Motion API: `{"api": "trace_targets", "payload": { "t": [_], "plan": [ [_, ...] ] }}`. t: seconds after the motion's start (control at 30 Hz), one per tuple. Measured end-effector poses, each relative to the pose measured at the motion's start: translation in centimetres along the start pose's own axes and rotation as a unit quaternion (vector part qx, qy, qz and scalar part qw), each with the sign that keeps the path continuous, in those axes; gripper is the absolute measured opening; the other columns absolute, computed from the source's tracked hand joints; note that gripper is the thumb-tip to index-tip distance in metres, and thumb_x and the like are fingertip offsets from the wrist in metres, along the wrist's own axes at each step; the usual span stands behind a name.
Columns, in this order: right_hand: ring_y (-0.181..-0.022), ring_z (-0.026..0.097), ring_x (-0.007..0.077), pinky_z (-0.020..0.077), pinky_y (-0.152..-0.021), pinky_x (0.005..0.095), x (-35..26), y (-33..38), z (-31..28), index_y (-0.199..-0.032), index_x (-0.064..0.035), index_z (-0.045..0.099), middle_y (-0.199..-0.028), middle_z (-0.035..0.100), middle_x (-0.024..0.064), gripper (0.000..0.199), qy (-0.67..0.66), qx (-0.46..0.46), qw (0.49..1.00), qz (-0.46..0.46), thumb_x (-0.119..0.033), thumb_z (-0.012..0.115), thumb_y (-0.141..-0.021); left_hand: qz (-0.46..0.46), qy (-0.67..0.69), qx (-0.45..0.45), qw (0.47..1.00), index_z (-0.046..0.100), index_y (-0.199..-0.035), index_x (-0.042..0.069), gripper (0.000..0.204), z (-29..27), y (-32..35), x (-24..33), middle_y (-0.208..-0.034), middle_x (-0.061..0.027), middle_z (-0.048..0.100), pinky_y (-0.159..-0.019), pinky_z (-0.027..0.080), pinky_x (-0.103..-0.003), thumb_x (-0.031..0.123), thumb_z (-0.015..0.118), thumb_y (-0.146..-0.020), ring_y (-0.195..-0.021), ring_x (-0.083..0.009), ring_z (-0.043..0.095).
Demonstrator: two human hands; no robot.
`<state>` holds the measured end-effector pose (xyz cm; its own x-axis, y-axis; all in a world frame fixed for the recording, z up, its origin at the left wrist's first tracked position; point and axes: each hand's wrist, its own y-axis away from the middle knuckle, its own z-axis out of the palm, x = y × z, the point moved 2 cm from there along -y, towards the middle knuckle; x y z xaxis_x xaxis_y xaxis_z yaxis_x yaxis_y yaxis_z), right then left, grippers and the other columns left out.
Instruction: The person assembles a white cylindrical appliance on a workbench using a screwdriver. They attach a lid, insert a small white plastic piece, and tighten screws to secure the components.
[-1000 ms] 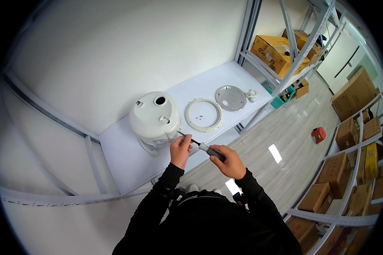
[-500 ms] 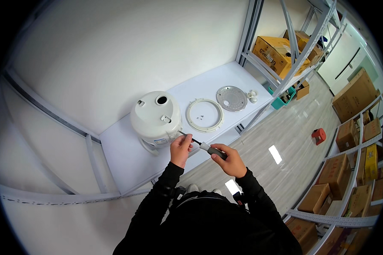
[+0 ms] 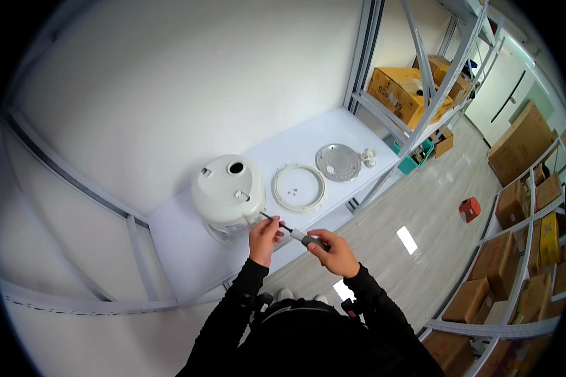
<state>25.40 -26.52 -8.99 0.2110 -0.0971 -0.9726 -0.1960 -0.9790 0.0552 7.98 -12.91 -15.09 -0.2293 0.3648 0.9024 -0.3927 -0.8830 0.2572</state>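
Observation:
A white rounded appliance body stands on the white table, with a dark round hole in its top. My right hand grips the grey handle of a screwdriver. Its dark shaft points left at the lower right side of the appliance. My left hand is closed, thumb and fingers around the shaft close to the tip. Whether the tip touches the appliance is hard to make out. To the right lie a white plastic ring, several small dark screws inside it, and a round perforated metal plate.
Small white parts sit beside the metal plate at the right end of the table. A metal rack post rises behind it. Boxes fill the shelves at right, and a red object is on the floor.
The whole table scene sits lower in the picture. Both hands stay on the screwdriver, and the loose parts keep their places on the table.

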Motion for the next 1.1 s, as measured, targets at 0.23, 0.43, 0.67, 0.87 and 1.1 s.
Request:
{"api": "trace_targets", "payload": {
  "t": [0.23,0.43,0.67,0.87,1.1],
  "plan": [
    [-0.069,0.06,0.0101,0.0475,-0.056,0.0251,0.5,-0.8,-0.1,-0.128,-0.0034,0.056,-0.097,0.071,0.0086,0.033,-0.235,-0.082,0.954,0.167,-0.023,0.061,-0.102,-0.007,0.031,-0.041,0.999,0.058,-0.126,-0.001,0.03,-0.2,0.1,-0.3,-0.108,-0.0123,0.073,-0.071,0.054,-0.026,0.011,0.061,-0.099,-0.081,-0.0123,0.067],
    [-0.074,0.061,0.0124,0.0504,-0.068,0.029,2.6,-0.2,-0.3,-0.129,-0.0028,0.051,-0.098,0.062,0.0059,0.038,-0.046,0.016,0.999,-0.024,-0.011,0.067,-0.095,-0.002,0.042,-0.013,0.999,0.06,-0.118,0.0,0.026,0.2,-0.1,-0.8,-0.104,-0.0104,0.074,-0.069,0.054,-0.025,0.016,0.067,-0.099,-0.074,-0.0094,0.064],
    [-0.071,0.063,0.0132,0.05,-0.061,0.027,1.3,-0.4,-0.8,-0.126,-0.0015,0.052,-0.091,0.064,0.0087,0.029,-0.145,0.028,0.989,0.031,-0.017,0.058,-0.102,-0.001,0.032,-0.006,0.999,0.063,-0.114,0.002,0.025,-0.1,-0.8,-1.2,-0.104,-0.0096,0.074,-0.069,0.053,-0.025,0.02,0.069,-0.098,-0.076,-0.0094,0.065],
    [-0.053,0.057,0.0126,0.0427,-0.052,0.0245,-0.2,-0.6,-1.1,-0.124,-0.0039,0.056,-0.078,0.07,0.01,0.036,-0.191,-0.024,0.971,0.145,-0.033,0.04,-0.109,-0.033,0.094,-0.089,0.991,0.057,-0.126,0.0,0.034,1.4,0.6,0.2,-0.112,-0.0118,0.072,-0.08,0.056,-0.028,0.012,0.068,-0.096,-0.092,-0.0139,0.069],
    [-0.075,0.061,0.018,0.0486,-0.066,0.0301,1.9,-0.6,-1.0,-0.123,-0.0025,0.056,-0.092,0.065,0.0083,0.034,0.014,0.0,0.997,-0.081,-0.02,0.067,-0.096,-0.004,0.04,-0.088,0.995,0.056,-0.126,0.0,0.036,0.9,-0.2,-1.0,-0.111,-0.0118,0.071,-0.079,0.057,-0.027,0.005,0.069,-0.094,-0.092,-0.0134,0.068]
  ]
}}
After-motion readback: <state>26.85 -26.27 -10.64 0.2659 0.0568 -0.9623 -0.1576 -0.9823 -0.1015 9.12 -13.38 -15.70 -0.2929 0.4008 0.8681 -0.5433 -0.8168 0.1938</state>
